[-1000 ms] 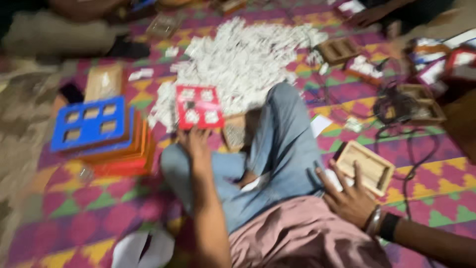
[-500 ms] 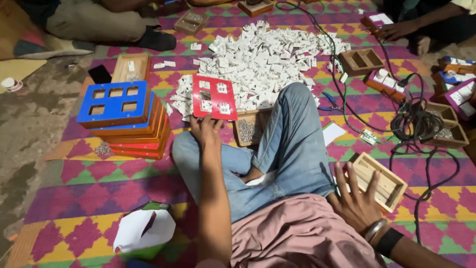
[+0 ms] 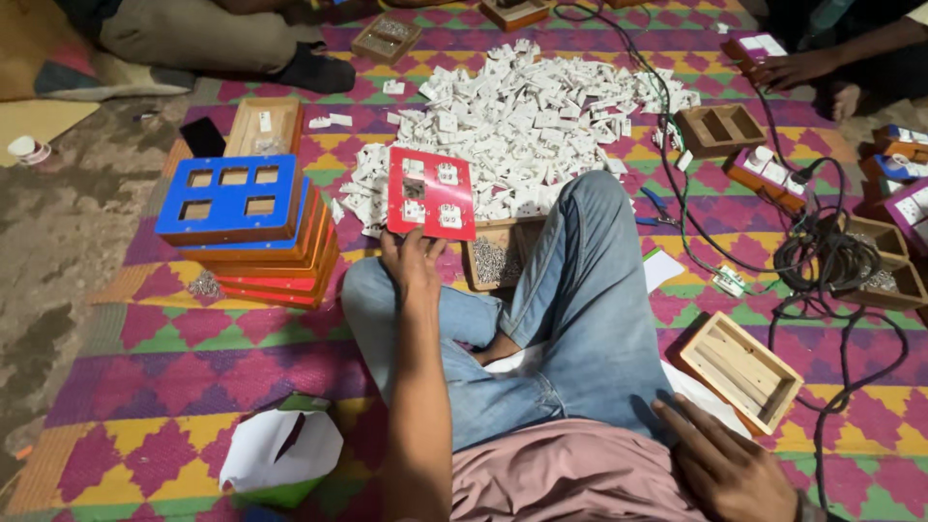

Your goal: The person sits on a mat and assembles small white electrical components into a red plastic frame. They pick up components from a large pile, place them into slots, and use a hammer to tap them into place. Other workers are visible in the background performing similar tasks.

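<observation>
Above my left knee, my left hand (image 3: 411,263) grips the lower edge of a red switch plate (image 3: 431,192), flat, rectangular, with several white switches fitted into its cut-outs, held just before the white parts heap (image 3: 522,121). My right hand (image 3: 725,464) rests open on my hip, beside a wooden box (image 3: 739,370). Since half a second ago, nothing has shifted noticeably.
</observation>
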